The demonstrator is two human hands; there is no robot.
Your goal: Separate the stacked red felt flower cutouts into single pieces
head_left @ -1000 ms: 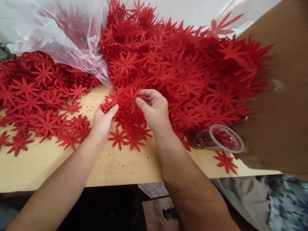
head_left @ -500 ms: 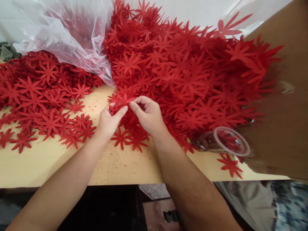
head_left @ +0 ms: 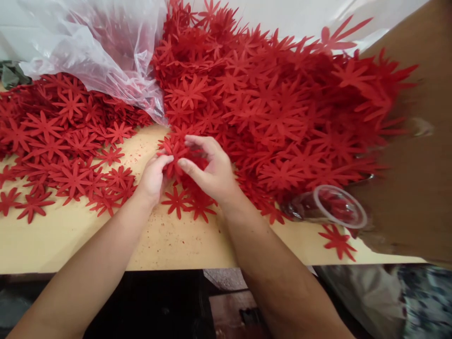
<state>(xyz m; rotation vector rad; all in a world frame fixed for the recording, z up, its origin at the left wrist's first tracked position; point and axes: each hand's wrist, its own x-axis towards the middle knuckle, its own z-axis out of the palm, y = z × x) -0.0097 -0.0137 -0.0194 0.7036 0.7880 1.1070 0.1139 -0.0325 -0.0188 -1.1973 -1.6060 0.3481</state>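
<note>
A red flower-shaped cutout (head_left: 176,155) with narrow petals is between my two hands, at the near edge of a big heap. My left hand (head_left: 154,175) pinches its left side, thumb on top; the other fingers are mostly hidden. Fingers apart, my right hand (head_left: 211,170) curves around the flower's right side without gripping it. The large heap of similar red flowers (head_left: 275,108) rises just behind and to the right of my hands. Two loose flowers (head_left: 200,207) lie on the table below them.
Another pile of red flowers (head_left: 45,136) spreads at left, under a clear plastic bag (head_left: 106,61). A clear plastic cup (head_left: 318,207) lies on its side at right, near a brown cardboard panel (head_left: 416,197). One flower (head_left: 338,242) lies near the yellowish table's (head_left: 183,249) front edge.
My right hand has let go of the petal it pinched and opened its fingers. My left hand has shifted slightly left and down, still holding the flower.
</note>
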